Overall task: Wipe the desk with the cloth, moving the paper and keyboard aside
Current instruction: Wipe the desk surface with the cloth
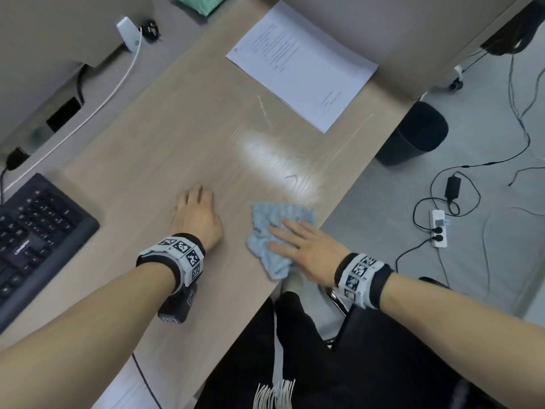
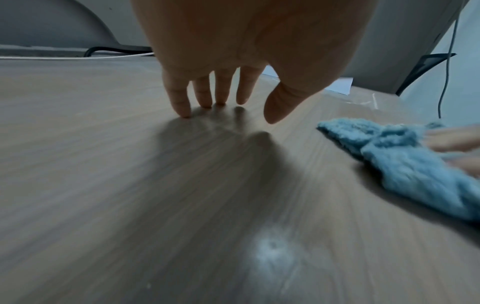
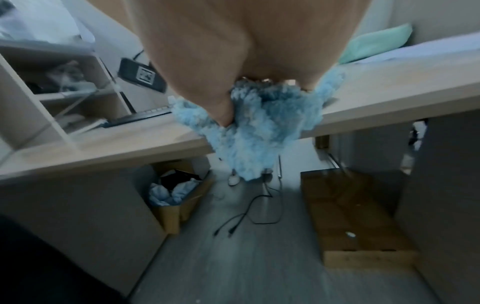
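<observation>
A fluffy light-blue cloth lies bunched at the near right edge of the wooden desk. Part of the cloth hangs over that edge. My right hand presses on it with straight fingers, the thumb dug into the pile. My left hand rests just left of the cloth, fingertips touching the bare desk, holding nothing. The white printed paper lies at the far right of the desk. The black keyboard sits at the left edge.
Shiny streaks mark the desk between cloth and paper. A white cable and adapter lie at the back left. On the floor stand a black bin, a power strip and a cardboard box under the desk.
</observation>
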Demonstrator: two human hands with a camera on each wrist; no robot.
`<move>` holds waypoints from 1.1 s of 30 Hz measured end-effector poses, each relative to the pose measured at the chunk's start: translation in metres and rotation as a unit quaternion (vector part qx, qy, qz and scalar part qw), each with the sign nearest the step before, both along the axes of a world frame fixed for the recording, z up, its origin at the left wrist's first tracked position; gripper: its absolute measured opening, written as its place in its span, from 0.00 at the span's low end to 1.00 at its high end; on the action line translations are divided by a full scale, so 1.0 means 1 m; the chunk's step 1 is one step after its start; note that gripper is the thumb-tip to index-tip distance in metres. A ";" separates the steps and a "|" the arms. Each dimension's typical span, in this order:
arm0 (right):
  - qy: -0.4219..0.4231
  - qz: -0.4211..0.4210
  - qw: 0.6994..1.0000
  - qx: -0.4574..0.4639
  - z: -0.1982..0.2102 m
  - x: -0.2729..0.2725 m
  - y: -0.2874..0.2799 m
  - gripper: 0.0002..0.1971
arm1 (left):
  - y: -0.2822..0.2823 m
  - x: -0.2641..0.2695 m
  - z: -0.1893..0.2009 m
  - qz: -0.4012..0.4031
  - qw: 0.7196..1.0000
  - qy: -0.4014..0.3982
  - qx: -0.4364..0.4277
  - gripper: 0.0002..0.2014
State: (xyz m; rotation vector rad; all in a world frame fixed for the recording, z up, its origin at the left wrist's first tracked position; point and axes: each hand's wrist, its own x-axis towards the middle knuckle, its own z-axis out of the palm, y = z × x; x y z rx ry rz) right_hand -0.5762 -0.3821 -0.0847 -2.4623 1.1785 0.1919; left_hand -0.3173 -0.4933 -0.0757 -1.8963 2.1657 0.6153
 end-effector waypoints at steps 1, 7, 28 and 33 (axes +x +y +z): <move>-0.005 -0.030 1.000 -0.007 0.000 -0.011 -0.008 0.42 | 0.002 -0.002 -0.002 -0.003 1.000 -0.009 0.003 0.30; -0.007 -0.222 0.975 0.009 0.005 -0.012 -0.030 0.35 | 0.004 -0.017 -0.005 0.030 0.999 -0.037 0.005 0.29; 0.032 -0.335 0.942 -0.010 0.005 -0.117 -0.090 0.32 | -0.026 -0.040 0.021 0.084 0.990 -0.085 0.075 0.26; 0.114 -0.426 0.897 -0.011 0.014 -0.131 -0.141 0.27 | -0.044 -0.040 0.028 0.082 0.987 -0.107 0.091 0.22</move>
